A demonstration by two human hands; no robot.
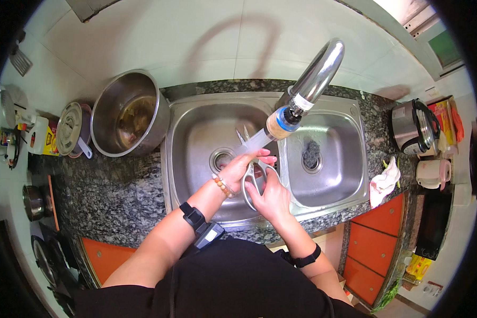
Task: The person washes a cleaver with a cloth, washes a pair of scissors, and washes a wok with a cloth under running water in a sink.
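Observation:
Over the left basin of a steel double sink [190, 131], both my hands are on a pair of scissors [245, 190] with light grey handles. My right hand [276, 196] grips the handle loops from the right. My left hand [235, 170], below a beaded bracelet, closes around the middle of the scissors and hides their pivot. The tips of the blades show beyond it, pointing at the back wall. From the filter nozzle of the chrome faucet [322, 67], water streams down onto the blades and my left hand.
A large steel pot [159, 119] with brownish residue stands left of the sink, beside a lidded container [68, 129]. Dark steel wool [311, 154] lies at the right basin's drain. On the right counter are a crumpled cloth [383, 183] and an electric cooker [411, 127].

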